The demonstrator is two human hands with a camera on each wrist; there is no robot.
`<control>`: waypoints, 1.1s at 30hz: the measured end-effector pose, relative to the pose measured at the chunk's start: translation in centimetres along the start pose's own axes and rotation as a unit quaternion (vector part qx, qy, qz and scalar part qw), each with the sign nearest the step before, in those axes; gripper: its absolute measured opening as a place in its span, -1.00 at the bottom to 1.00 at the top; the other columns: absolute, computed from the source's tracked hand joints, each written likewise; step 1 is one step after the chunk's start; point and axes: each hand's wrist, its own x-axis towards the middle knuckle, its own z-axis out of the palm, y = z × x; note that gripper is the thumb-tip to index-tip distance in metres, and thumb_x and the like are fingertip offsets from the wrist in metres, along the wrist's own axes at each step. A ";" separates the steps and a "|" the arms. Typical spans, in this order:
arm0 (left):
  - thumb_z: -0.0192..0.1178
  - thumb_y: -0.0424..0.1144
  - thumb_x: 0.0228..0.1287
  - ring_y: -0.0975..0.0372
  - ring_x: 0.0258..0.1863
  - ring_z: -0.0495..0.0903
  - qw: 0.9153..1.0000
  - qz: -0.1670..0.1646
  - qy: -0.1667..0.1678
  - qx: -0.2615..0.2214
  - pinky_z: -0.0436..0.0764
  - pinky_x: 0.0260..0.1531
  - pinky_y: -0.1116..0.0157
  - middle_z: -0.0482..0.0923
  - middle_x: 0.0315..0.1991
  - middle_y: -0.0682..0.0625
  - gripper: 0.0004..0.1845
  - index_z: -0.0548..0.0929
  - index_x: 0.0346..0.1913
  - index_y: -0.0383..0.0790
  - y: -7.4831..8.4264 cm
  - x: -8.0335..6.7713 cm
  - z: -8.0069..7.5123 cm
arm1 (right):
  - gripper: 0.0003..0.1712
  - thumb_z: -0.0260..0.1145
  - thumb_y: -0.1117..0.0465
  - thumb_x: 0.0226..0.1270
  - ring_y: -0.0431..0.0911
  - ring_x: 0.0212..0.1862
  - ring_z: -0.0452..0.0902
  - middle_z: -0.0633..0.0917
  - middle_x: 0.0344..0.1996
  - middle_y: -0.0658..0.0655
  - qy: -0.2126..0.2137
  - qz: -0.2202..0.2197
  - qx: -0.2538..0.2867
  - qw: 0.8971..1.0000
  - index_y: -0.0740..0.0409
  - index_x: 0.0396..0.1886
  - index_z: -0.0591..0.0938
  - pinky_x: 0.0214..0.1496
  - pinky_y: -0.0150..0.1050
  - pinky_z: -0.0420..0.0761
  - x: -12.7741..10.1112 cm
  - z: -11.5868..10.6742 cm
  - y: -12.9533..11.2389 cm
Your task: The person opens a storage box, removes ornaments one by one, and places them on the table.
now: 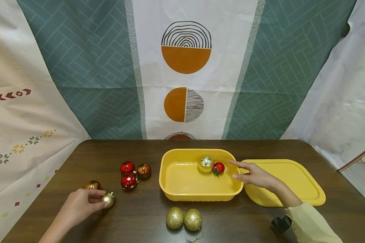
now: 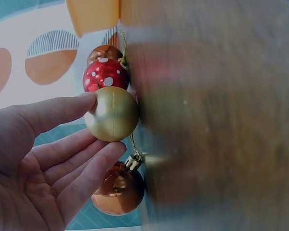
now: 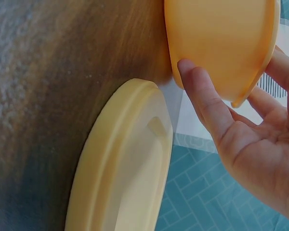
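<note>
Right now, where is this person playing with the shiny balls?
Probably a makeshift indoor set, not a lived-in room: patterned cloths hang as a backdrop behind a wooden table, which holds only baubles, a yellow tub and its lid.

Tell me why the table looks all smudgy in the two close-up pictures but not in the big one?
Head view: the table and the glitter balls look sharp, though the wide lens bends the edges. Left wrist view: the wood is smeared, while the gold ball at the left hand is sharp. Right wrist view: the wood blurs, and the yellow lid looks soft.
</note>
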 end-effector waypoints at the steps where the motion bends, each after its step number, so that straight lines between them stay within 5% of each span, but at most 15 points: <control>1: 0.40 -0.11 -0.11 0.24 -0.41 0.65 1.000 -0.001 0.001 0.000 0.56 -0.44 0.29 0.68 -0.42 -0.04 -0.61 0.69 -0.22 -0.30 0.0 0.0 0.0 | -0.27 0.21 0.09 0.27 0.03 0.04 0.47 0.12 0.29 0.49 0.001 0.002 -0.002 1.000 0.23 0.36 0.19 -0.04 -0.08 0.55 0.0 0.0 0.0; 17: 0.38 0.00 -0.09 0.19 -0.38 0.65 0.999 0.016 0.031 0.037 0.55 -0.38 0.13 0.68 -0.37 -0.05 -0.54 0.68 -0.19 -0.27 0.3 -0.1 -0.8 | -0.27 0.22 0.07 0.26 0.05 0.04 0.45 0.16 0.27 0.48 0.005 0.002 -0.011 1.000 0.22 0.35 0.21 -0.05 -0.09 0.55 0.0 -0.1 0.2; 26: 0.41 -0.09 -0.09 0.21 -0.41 0.66 0.993 0.080 0.089 -0.018 0.58 -0.46 0.35 0.68 -0.35 -0.08 -0.61 0.69 -0.20 -0.25 4.5 0.2 -1.2 | -0.26 0.22 0.05 0.25 0.12 0.09 0.42 0.18 0.27 0.47 0.012 0.003 -0.014 1.000 0.24 0.34 0.22 -0.07 -0.09 0.56 -0.1 0.0 0.2; 33: 0.41 -0.18 -0.08 0.16 -0.33 0.66 0.986 0.122 0.062 -0.097 0.61 -0.38 0.34 0.67 -0.26 -0.14 -0.62 0.67 -0.17 -0.30 8.8 2.0 0.3 | -0.27 0.23 0.07 0.25 0.17 0.11 0.39 0.20 0.26 0.48 0.010 -0.004 -0.015 1.000 0.25 0.34 0.22 -0.07 -0.08 0.57 0.0 0.0 0.0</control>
